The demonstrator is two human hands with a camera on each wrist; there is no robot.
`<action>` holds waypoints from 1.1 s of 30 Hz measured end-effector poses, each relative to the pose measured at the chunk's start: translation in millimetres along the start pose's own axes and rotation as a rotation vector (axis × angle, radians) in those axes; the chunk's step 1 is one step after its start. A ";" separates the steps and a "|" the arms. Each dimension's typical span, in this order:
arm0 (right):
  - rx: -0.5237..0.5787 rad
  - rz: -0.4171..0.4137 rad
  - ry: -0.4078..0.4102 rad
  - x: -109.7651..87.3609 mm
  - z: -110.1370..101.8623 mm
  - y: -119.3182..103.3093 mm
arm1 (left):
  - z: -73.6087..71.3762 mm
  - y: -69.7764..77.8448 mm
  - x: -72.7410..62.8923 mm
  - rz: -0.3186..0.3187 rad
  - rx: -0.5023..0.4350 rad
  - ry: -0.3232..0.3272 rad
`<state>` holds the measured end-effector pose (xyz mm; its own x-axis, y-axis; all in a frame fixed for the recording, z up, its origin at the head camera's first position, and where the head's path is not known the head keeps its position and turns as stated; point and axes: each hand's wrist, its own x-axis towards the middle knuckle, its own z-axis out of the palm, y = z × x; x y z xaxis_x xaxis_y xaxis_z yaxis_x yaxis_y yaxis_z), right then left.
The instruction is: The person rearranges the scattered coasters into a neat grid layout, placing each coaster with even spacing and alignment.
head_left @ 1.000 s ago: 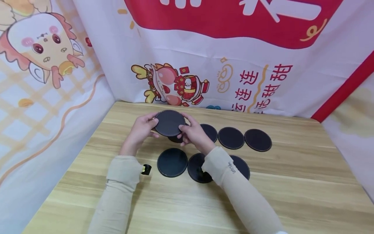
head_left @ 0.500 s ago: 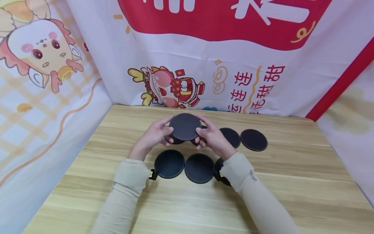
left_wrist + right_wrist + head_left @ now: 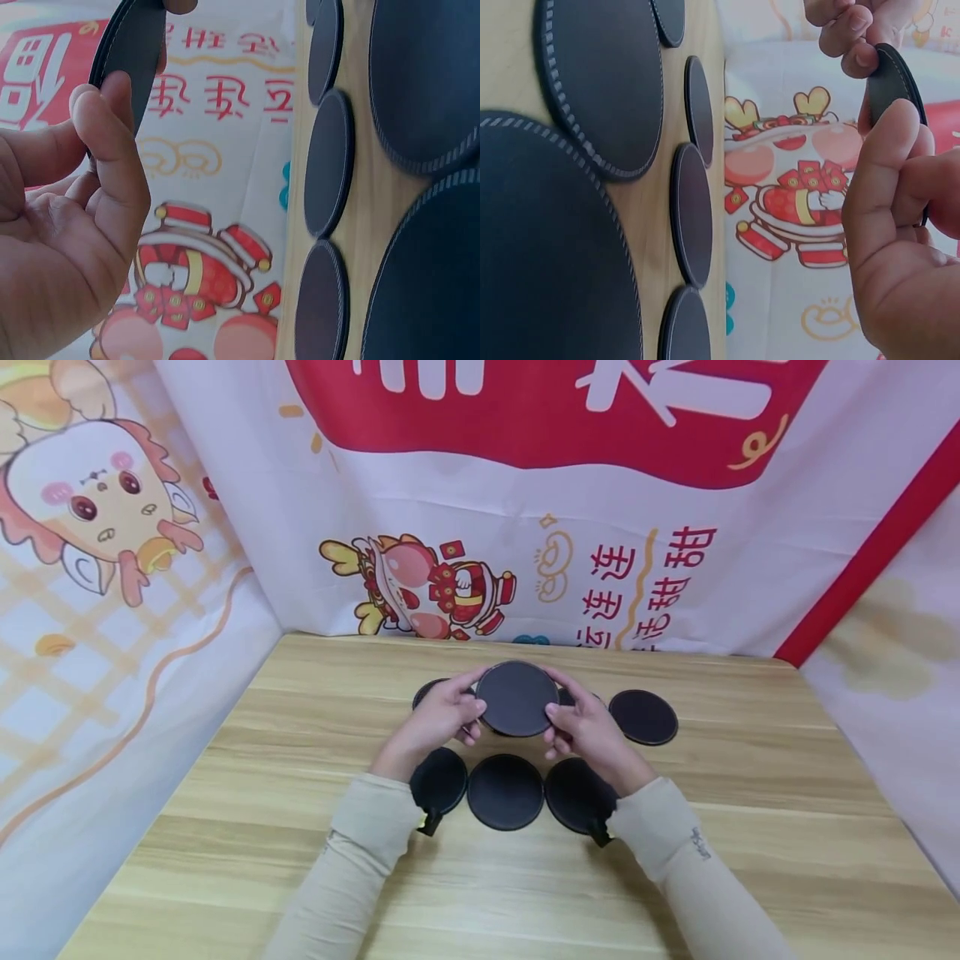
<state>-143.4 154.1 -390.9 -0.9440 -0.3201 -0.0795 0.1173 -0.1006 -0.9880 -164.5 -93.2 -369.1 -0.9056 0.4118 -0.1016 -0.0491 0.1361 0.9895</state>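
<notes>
A round black coaster (image 3: 517,698) with a stitched edge is held up above the table between my two hands. On its left edge, my left hand (image 3: 442,718) pinches it between thumb and fingers. My right hand (image 3: 585,727) grips the opposite edge the same way. In the left wrist view the coaster (image 3: 142,64) appears nearly edge-on, raised off the tabletop. The right wrist view shows the right hand (image 3: 900,202) pinching it, with left fingers on its far side. Beneath lies a back row of similar coasters, partly hidden by the hands and the held one.
Three more black coasters form a front row: a left one (image 3: 438,781), a middle one (image 3: 506,792) and a right one (image 3: 579,795). A back-row coaster (image 3: 643,717) shows at the right. Printed cloth (image 3: 450,493) hangs behind the wooden table (image 3: 480,893).
Both hands have carried the coaster rightward along the back row, keeping it pinched between them. The coasters on the table stay in their rows, while the head view has shifted slightly.
</notes>
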 end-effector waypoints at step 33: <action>0.018 -0.059 0.011 -98.7 -98.8 16.7 | 128.4 -8.9 27.7 -0.001 0.010 -0.108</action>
<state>-78.7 277.1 -412.7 -0.9529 -0.3026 -0.0225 0.0667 -0.1363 -0.9884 -135.1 32.7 -394.0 -0.8549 0.5062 -0.1137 -0.0452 0.1456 0.9883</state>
